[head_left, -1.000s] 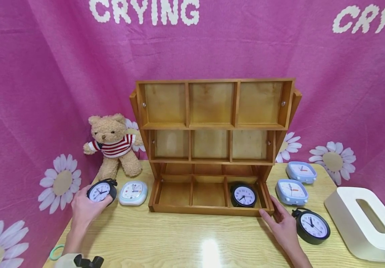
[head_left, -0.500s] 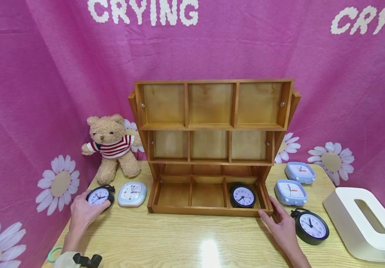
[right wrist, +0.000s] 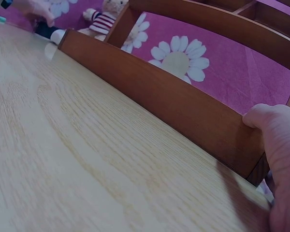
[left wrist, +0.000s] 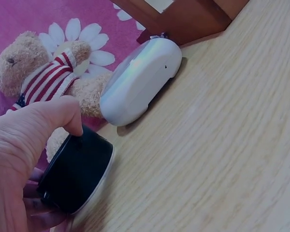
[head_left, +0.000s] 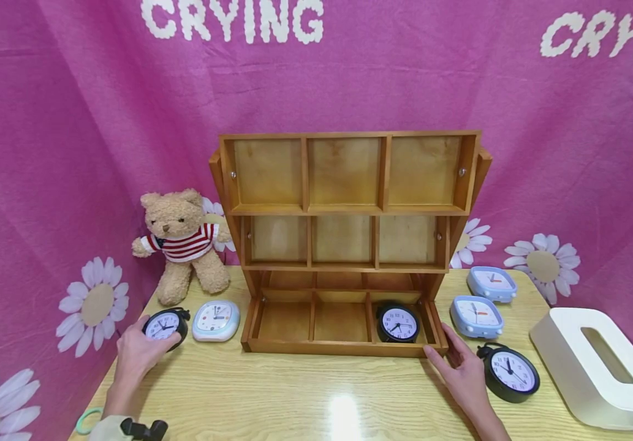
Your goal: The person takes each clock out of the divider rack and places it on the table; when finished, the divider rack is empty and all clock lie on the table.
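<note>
My left hand [head_left: 138, 354] grips a round black alarm clock [head_left: 163, 326] by its sides, thumb nearest me, at the table's left. In the left wrist view the rim of this black clock [left wrist: 77, 169] is at the tabletop; whether it touches is hard to tell. My right hand [head_left: 464, 373] holds the front right corner of a three-tier wooden shelf [head_left: 316, 349]. Its thumb presses the front board, seen in the right wrist view beside the hand [right wrist: 280, 145], and the fingers lie along the outer side. Another black alarm clock [head_left: 398, 323] stands in the bottom tier's right compartment.
A white-and-blue clock [head_left: 216, 320] lies between my left hand and the shelf, before a teddy bear [head_left: 184, 245]. Right of the shelf are two blue clocks [head_left: 477, 316], a third black clock [head_left: 511, 372] and a white tissue box [head_left: 603, 367]. A green ring [head_left: 89, 421] lies front left.
My left hand has moved the black alarm clock slightly down and towards me, then nearly stopped. The right hand keeps its hold on the shelf corner. The head view has drifted a little.
</note>
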Available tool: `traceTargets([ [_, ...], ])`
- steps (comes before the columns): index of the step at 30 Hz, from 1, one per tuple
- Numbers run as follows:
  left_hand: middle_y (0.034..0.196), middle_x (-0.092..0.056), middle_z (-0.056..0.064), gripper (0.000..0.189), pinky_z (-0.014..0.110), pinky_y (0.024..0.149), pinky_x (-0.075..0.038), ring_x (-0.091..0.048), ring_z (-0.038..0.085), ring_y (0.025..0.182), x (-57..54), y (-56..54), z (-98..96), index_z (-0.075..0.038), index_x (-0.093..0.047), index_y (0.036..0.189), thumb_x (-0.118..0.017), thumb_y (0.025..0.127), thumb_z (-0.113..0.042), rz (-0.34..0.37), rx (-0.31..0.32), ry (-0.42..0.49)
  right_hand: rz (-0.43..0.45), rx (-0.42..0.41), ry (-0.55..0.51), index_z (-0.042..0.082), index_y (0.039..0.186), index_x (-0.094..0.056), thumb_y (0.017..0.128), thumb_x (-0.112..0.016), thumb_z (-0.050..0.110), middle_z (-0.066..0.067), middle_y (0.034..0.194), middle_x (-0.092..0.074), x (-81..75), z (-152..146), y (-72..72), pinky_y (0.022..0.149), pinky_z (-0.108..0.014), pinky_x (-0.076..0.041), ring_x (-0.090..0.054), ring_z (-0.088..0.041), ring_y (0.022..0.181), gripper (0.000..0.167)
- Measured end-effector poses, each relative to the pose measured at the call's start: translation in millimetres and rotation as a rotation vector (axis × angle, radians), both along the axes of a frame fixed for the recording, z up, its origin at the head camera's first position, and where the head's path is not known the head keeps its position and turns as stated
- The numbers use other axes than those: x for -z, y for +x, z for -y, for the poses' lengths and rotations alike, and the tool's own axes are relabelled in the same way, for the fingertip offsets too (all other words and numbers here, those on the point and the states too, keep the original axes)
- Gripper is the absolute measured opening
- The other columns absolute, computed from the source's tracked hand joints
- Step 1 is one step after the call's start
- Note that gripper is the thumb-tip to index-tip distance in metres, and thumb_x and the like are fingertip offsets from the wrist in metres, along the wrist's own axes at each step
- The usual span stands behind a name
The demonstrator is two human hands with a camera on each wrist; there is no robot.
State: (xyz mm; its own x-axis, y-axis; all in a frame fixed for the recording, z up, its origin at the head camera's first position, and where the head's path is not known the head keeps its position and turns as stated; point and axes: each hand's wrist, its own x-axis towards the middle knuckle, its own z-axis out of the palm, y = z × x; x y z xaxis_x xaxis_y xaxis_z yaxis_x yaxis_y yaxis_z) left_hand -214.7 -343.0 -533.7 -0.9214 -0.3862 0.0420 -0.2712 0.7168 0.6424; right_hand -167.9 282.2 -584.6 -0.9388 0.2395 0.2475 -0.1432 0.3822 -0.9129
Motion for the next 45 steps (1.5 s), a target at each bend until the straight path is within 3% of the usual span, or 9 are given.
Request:
traceTargets([
  [7, 0.149, -0.043, 0.041, 0.096, 0.069, 0.105, -0.041, -0.038, 0.062, 0.133, -6.5, 2.7, -2.0, 0.011, -0.037, 0.154, -0.082, 0.081, -0.033, 0.023, 0.009, -0.015, 0.018, 0.000, -0.003, 0.001, 0.154, -0.049, 0.096, -0.078, 0.014, -0.027, 0.154, -0.048, -0.7, 1.0, -0.2, 0.094, -0.004, -0.041, -0.050, -0.033, 0.133, 0.066],
  [13, 0.159, -0.037, 0.034, 0.094, 0.065, 0.115, -0.035, -0.035, 0.054, 0.144, -18.4, 8.2, -14.9, 0.010, -0.036, 0.155, -0.081, 0.085, -0.034, -0.096, 0.038, -0.022, 0.014, -0.005, -0.006, 0.000, 0.154, -0.049, 0.096, -0.078, 0.013, -0.027, 0.155, -0.048, -1.7, 1.5, 0.0, 0.094, -0.004, -0.040, -0.049, -0.038, 0.134, 0.066],
  [15, 0.159, -0.037, 0.033, 0.094, 0.064, 0.116, -0.033, -0.035, 0.052, 0.146, -24.6, 9.9, -21.4, 0.009, -0.036, 0.156, -0.080, 0.086, -0.034, -0.141, 0.058, -0.009, 0.013, -0.005, -0.006, 0.000, 0.154, -0.049, 0.096, -0.078, 0.013, -0.027, 0.155, -0.048, -2.0, 1.8, 0.4, 0.094, -0.004, -0.041, -0.050, -0.034, 0.134, 0.066],
  [17, 0.157, -0.041, 0.033, 0.090, 0.064, 0.115, -0.035, -0.038, 0.052, 0.144, -29.3, 10.2, -28.4, 0.009, -0.038, 0.156, -0.079, 0.087, -0.034, -0.182, 0.079, -0.002, 0.008, -0.002, -0.008, 0.001, 0.153, -0.049, 0.096, -0.078, 0.013, -0.027, 0.154, -0.048, -1.8, 1.6, 1.1, 0.094, -0.004, -0.041, -0.053, -0.019, 0.132, 0.066],
  [20, 0.156, -0.042, 0.033, 0.089, 0.064, 0.115, -0.035, -0.040, 0.052, 0.143, -33.9, 13.3, -38.5, 0.007, -0.037, 0.157, -0.077, 0.090, -0.036, -0.191, 0.109, 0.015, -0.018, -0.005, -0.025, 0.000, 0.152, -0.051, 0.094, -0.079, 0.010, -0.029, 0.152, -0.050, -0.8, 2.0, 1.5, 0.095, -0.006, -0.042, -0.053, 0.002, 0.124, 0.065],
  [22, 0.154, -0.044, 0.034, 0.086, 0.064, 0.115, -0.036, -0.041, 0.052, 0.142, -34.7, 15.0, -45.4, 0.006, -0.038, 0.157, -0.076, 0.091, -0.035, -0.199, 0.125, 0.013, -0.037, -0.012, -0.036, 0.000, 0.151, -0.052, 0.094, -0.079, 0.008, -0.030, 0.150, -0.051, -0.2, 2.2, 1.2, 0.095, -0.007, -0.043, -0.051, 0.009, 0.119, 0.064],
  [32, 0.144, -0.054, 0.036, 0.076, 0.063, 0.112, -0.039, -0.050, 0.053, 0.134, -30.9, 19.7, -82.4, 0.010, -0.050, 0.148, -0.080, 0.088, -0.026, -0.346, 0.199, 0.017, -0.040, -0.021, -0.039, 0.001, 0.152, -0.052, 0.094, -0.079, 0.008, -0.030, 0.151, -0.051, -1.3, 1.2, 1.0, 0.096, -0.006, -0.042, -0.051, 0.007, 0.121, 0.065],
  [37, 0.140, -0.058, 0.036, 0.072, 0.063, 0.109, -0.043, -0.054, 0.054, 0.130, -29.8, 20.7, -100.0, 0.009, -0.054, 0.144, -0.081, 0.087, -0.024, -0.370, 0.235, 0.021, -0.053, -0.026, -0.037, 0.000, 0.152, -0.052, 0.094, -0.079, 0.007, -0.030, 0.150, -0.051, -1.8, 1.6, 1.2, 0.096, -0.006, -0.042, -0.051, 0.010, 0.119, 0.065],
  [45, 0.139, -0.062, 0.030, 0.068, 0.061, 0.107, -0.046, -0.058, 0.048, 0.128, -27.3, 11.4, -132.6, 0.006, -0.058, 0.143, -0.082, 0.085, -0.021, -0.376, 0.324, 0.076, -0.058, -0.029, -0.044, 0.000, 0.152, -0.051, 0.094, -0.079, 0.006, -0.031, 0.150, -0.051, 0.9, 0.4, 0.5, 0.096, -0.006, -0.042, -0.051, 0.010, 0.119, 0.065],
])
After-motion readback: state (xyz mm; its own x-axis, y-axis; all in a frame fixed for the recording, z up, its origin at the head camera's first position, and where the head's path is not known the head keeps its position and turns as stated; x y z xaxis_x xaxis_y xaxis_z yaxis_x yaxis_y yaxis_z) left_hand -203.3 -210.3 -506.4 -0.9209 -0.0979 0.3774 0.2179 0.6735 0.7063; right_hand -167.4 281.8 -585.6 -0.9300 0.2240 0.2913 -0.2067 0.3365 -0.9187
